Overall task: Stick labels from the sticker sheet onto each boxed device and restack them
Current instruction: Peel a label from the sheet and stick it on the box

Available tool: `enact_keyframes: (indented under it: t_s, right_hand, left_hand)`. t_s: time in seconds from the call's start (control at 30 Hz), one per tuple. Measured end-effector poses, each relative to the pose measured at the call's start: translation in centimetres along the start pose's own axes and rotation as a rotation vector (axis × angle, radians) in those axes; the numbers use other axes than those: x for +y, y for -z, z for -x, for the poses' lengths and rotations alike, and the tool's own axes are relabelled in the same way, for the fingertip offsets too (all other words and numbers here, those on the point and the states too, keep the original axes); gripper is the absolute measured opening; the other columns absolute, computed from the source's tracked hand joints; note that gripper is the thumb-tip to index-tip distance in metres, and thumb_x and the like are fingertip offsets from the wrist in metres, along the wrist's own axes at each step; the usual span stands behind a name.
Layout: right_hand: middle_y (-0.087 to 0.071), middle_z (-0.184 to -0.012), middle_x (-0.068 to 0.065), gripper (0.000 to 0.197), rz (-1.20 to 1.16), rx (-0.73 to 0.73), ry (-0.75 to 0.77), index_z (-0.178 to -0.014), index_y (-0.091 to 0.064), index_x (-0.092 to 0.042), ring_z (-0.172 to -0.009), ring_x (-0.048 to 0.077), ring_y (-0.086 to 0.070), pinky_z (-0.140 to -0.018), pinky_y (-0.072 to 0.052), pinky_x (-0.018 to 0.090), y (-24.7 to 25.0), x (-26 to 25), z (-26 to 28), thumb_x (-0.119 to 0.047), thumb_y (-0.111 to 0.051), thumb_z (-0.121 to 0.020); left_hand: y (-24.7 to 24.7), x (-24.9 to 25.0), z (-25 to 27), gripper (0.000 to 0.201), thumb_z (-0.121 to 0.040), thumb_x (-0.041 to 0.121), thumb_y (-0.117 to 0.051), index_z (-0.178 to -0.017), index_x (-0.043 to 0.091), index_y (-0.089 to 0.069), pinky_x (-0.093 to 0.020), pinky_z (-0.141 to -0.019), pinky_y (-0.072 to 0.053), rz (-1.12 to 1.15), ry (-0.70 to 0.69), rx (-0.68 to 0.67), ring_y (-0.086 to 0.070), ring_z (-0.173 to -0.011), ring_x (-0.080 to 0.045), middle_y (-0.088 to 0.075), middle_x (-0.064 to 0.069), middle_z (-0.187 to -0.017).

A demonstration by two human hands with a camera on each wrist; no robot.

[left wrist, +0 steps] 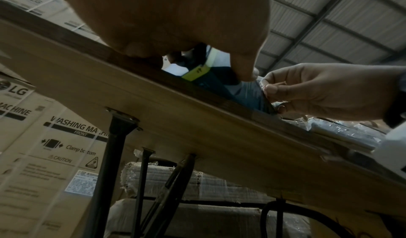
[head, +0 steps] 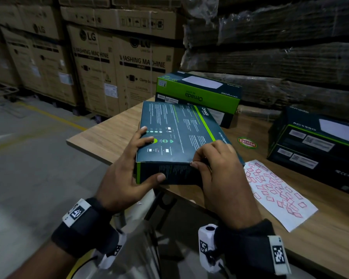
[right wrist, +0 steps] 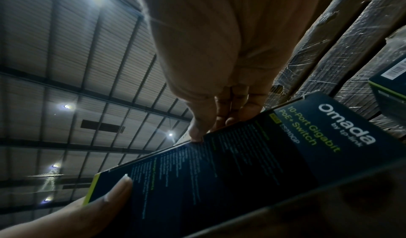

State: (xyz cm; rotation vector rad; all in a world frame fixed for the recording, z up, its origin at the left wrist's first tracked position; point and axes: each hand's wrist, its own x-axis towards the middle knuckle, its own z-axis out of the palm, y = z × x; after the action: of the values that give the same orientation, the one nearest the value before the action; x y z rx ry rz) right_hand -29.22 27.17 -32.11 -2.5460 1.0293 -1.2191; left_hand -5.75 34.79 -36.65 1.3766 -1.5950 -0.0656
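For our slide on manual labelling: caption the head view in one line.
Left hand steadies a dark boxed switch while right hand pinches its near edge beside the sticker sheet.

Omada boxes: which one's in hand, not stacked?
The flat switch box at the table's near edge. The left hand grips its left end; the right hand pinches its near top edge. The others sit in the far stack and right stack, untouched.

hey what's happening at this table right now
A person is labelling boxed network devices. The left hand grips a dark Omada switch box at the table edge, while the right hand pinches at the box's near top edge, apparently pressing a label on. The sticker sheet lies to the right, with more boxes behind.
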Motion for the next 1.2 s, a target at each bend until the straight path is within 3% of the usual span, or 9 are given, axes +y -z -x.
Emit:
enact_keyframes:
  t_s: [0.17,0.4,0.57,0.77,0.9,1.1,1.2]
  right_hand:
    - [-0.055,-0.098,-0.004,0.011,0.017,0.019,-0.014,-0.090,-0.063,-0.020,-0.098,0.022,-0.049,-0.082,-0.042,0.042,-0.1,-0.2,0.0,-0.019,-0.073,-0.094]
    - [-0.054,-0.098,-0.005,0.013,0.050,0.026,-0.002,-0.092,-0.059,-0.021,-0.096,0.022,-0.048,-0.083,-0.045,0.044,-0.1,-0.4,0.1,-0.019,-0.072,-0.093]
    - [-0.053,-0.099,-0.002,0.013,0.097,0.035,0.015,-0.093,-0.055,-0.020,-0.096,0.025,-0.049,-0.080,-0.047,0.047,-0.4,-0.8,0.3,-0.018,-0.068,-0.092]
    - [-0.054,-0.101,-0.002,0.014,0.108,0.039,0.027,-0.096,-0.056,-0.019,-0.096,0.025,-0.049,-0.078,-0.047,0.045,-0.4,-0.7,0.4,-0.019,-0.069,-0.092]
    - [-0.055,-0.102,-0.002,0.015,0.110,0.052,0.036,-0.100,-0.058,-0.019,-0.096,0.024,-0.049,-0.079,-0.047,0.043,-0.6,-0.4,0.5,-0.018,-0.071,-0.092]
    - [-0.059,-0.105,-0.006,0.039,0.024,0.073,0.015,-0.118,-0.061,-0.018,-0.101,0.018,-0.052,-0.084,-0.044,0.034,-0.5,0.2,0.5,-0.014,-0.081,-0.085]
    - [-0.060,-0.106,-0.008,0.049,-0.037,0.075,0.015,-0.121,-0.061,-0.018,-0.101,0.017,-0.054,-0.088,-0.044,0.031,-0.2,0.5,0.9,-0.013,-0.086,-0.079]
  left_hand:
    - [0.0,0.0,0.0,0.091,-0.082,0.065,-0.075,-0.158,0.029,-0.040,-0.031,-0.108,-0.051,-0.019,-0.008,-0.001,-0.035,-0.151,0.012,-0.022,0.023,-0.175]
    - [-0.1,-0.1,0.0,0.091,-0.082,0.066,-0.075,-0.158,0.028,-0.040,-0.036,-0.108,-0.054,-0.021,-0.008,0.004,-0.036,-0.153,0.007,-0.022,0.022,-0.176]
    - [-0.1,0.0,-0.1,0.091,-0.083,0.065,-0.075,-0.158,0.028,-0.040,-0.037,-0.105,-0.057,-0.030,-0.014,0.004,-0.036,-0.148,0.015,-0.022,0.022,-0.176]
    - [-0.1,0.0,-0.1,0.091,-0.082,0.065,-0.076,-0.158,0.028,-0.041,-0.027,-0.104,-0.052,-0.034,-0.018,0.006,-0.036,-0.150,0.013,-0.022,0.022,-0.176]
    - [0.0,-0.2,-0.1,0.091,-0.082,0.066,-0.076,-0.158,0.028,-0.041,-0.034,-0.104,-0.056,-0.041,-0.015,0.009,-0.039,-0.150,0.009,-0.023,0.022,-0.175]
    - [0.1,0.0,-0.1,0.092,-0.082,0.068,-0.075,-0.157,0.028,-0.041,-0.038,-0.106,-0.056,-0.048,-0.011,0.013,-0.040,-0.152,0.005,-0.024,0.023,-0.175]
    - [0.2,0.3,-0.4,0.091,-0.082,0.067,-0.077,-0.156,0.025,-0.045,-0.041,-0.116,-0.051,-0.031,0.002,0.001,-0.036,-0.156,0.001,-0.029,0.019,-0.174]
